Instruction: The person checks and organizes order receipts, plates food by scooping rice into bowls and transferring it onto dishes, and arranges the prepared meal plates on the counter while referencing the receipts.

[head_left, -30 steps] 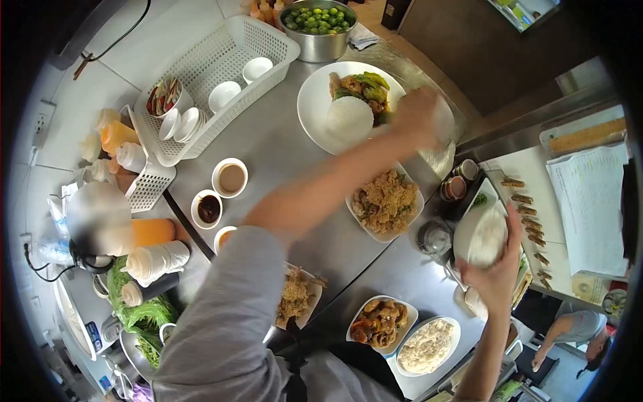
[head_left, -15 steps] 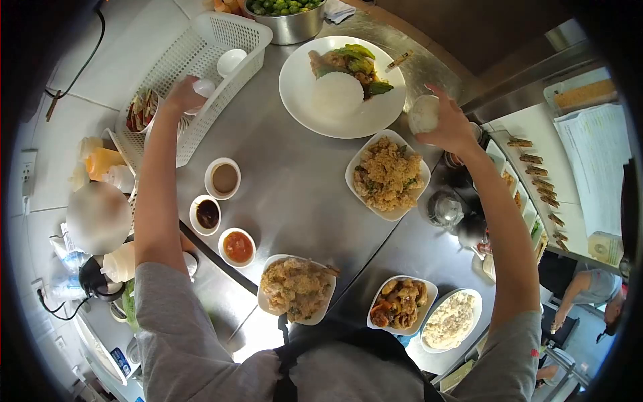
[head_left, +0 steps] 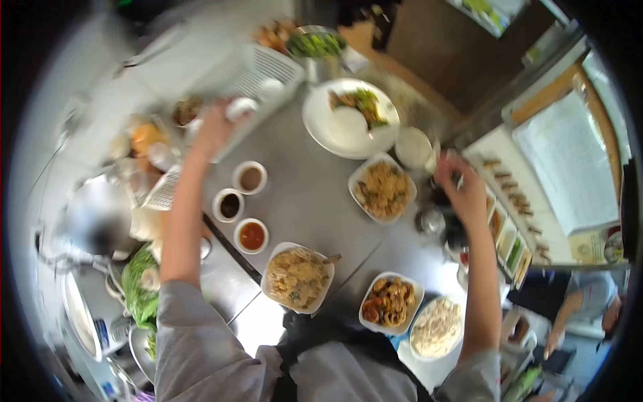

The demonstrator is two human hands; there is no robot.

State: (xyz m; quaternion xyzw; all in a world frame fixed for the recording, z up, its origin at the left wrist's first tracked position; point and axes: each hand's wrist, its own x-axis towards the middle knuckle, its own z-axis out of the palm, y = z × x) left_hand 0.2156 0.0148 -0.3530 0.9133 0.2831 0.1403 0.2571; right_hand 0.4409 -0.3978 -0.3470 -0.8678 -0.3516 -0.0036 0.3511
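My left hand [head_left: 213, 130] is closed on a small white bowl [head_left: 241, 108] over the perforated basket [head_left: 281, 63]. My right hand [head_left: 463, 187], blurred, curls with thumb and fingers near each other beside a round pale container [head_left: 413, 148]; a whitish bit shows at its fingertips, too smeared to name. Behind stands a large white plate [head_left: 321, 137] with a rice mound and greens. A square dish of crumbed food [head_left: 383, 190] lies in front of it. Three sauce cups, one brown [head_left: 250, 178], one dark [head_left: 229, 206], one red [head_left: 251, 236], are grouped left of centre.
Nearer me are another crumbed dish [head_left: 297, 277], a dish of glazed pieces [head_left: 388, 301] and an oval pale dish [head_left: 436, 327]. A metal pot of green fruit [head_left: 316, 50] stands at the back. Bottles [head_left: 146, 139] line the left; a co-worker [head_left: 589, 301] is far right.
My left hand went from the large plate to the basket and now has a small bowl raised. My right hand has moved off the round container, to its right. The camera view has shifted.
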